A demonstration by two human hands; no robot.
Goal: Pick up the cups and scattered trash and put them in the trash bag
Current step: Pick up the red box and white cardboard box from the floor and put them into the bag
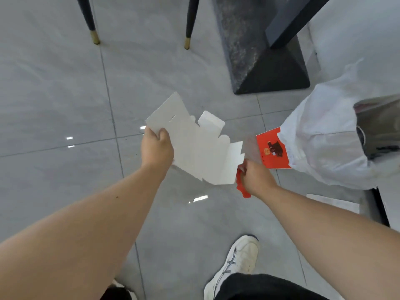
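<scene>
shoe: my white sneaker (238, 263) on the grey tile floor (65, 94), nearest to camera.
left hand: my left hand (157, 147) pinches the left edge of the flattened carton (194, 146), thumb on top, fingers under.
right hand: my right hand (256, 177) is closed on the carton's right end, where a red flap (241, 187) hangs down.
carton: held in the air between both hands, white inside face up, just left of the bag.
bag: white trash bag (324, 144) on the right, mouth open; dark, unclear contents inside.
red card: red printed card (272, 149) at the bag's left edge, partly covered by the plastic.
far: table base (270, 68), two chair legs (188, 27).
</scene>
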